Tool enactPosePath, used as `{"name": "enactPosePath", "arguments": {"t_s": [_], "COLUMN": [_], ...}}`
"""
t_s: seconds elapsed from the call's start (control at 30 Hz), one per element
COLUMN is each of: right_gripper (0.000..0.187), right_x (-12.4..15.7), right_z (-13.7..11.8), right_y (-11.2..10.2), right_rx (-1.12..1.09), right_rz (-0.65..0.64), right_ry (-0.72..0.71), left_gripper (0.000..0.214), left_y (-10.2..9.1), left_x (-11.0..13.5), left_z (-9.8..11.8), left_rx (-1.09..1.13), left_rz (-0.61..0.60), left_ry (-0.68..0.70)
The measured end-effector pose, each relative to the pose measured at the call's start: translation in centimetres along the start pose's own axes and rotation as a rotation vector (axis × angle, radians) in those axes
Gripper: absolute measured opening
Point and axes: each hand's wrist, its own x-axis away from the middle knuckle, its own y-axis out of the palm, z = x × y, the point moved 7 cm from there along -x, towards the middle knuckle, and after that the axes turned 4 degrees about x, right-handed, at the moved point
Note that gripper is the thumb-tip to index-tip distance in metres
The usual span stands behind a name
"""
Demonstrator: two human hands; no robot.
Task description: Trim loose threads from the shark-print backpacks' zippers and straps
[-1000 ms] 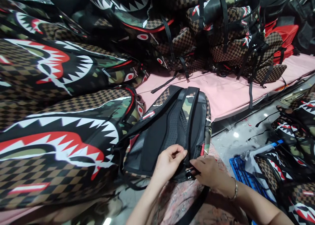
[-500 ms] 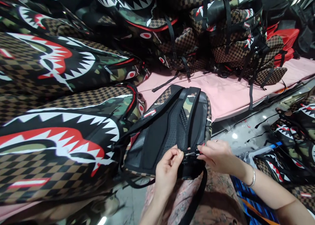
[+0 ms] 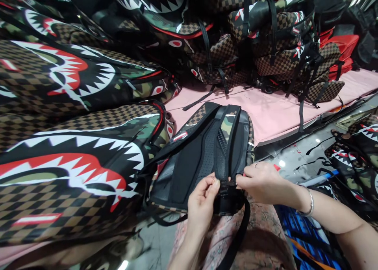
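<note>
A backpack (image 3: 203, 156) in black, checks and camouflage lies with its padded back up, its lower end toward me. My left hand (image 3: 202, 195) is closed, thumb and forefinger pinching the left edge of the shoulder strap (image 3: 221, 165) by its lower end. Opposite it, my right hand (image 3: 261, 181) is closed beside the dark strap buckle (image 3: 228, 186). Red shows at its fingertips and a red tip (image 3: 277, 167) pokes out behind it, like a small red tool mostly hidden in the fist. A loose black webbing strap (image 3: 239, 230) hangs down over my lap.
Large shark-mouth backpacks (image 3: 73, 171) are stacked on the left. More checked bags (image 3: 277, 61) stand at the back on a pink-covered table (image 3: 274, 116). Red bags (image 3: 342, 49) lie behind them. Further bags (image 3: 345, 156) and a blue item (image 3: 307, 230) are at the right.
My right hand has turned slightly and its wrist has shifted right; the red tip behind it now shows. The metallic piece between my hands no longer shows clearly. My left hand stays nearly still.
</note>
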Motion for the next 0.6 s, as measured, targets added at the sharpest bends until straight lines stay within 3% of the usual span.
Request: {"name": "enactPosePath", "arguments": {"t_s": [0.13, 0.2, 0.27, 0.43, 0.5, 0.6], "right_gripper": [0.016, 0.025, 0.045, 0.034, 0.033, 0.028], "right_x": [1.6, 2.6, 3.4, 3.9, 4.0, 4.3], "right_z": [2.0, 2.1, 1.4, -0.6, -0.6, -0.4], "right_y": [2.8, 5.8, 8.5, 11.3, 11.5, 11.5], "right_rx": [-0.592, -0.887, -1.004, -0.758, -0.646, -0.523], "right_rz": [0.147, 0.163, 0.176, 0.17, 0.193, 0.294], "right_ry": [0.223, 0.368, 0.465, 0.538, 0.566, 0.566], "left_gripper": [0.032, 0.035, 0.037, 0.034, 0.028, 0.025], "left_y": [0.4, 0.6, 0.4, -0.5, -0.4, -0.1], "left_x": [-0.4, -1.1, -2.1, -4.2, -4.2, -3.8], "left_z": [-0.9, -0.8, -0.5, 0.5, 0.4, 0.2], "left_rx": [0.14, 0.055, -0.108, -0.628, -0.655, -0.465], "left_rz": [-0.043, -0.088, -0.124, -0.216, -0.296, -0.316], "left_ry": [-0.218, -0.22, -0.163, -0.004, -0.064, -0.17]}}
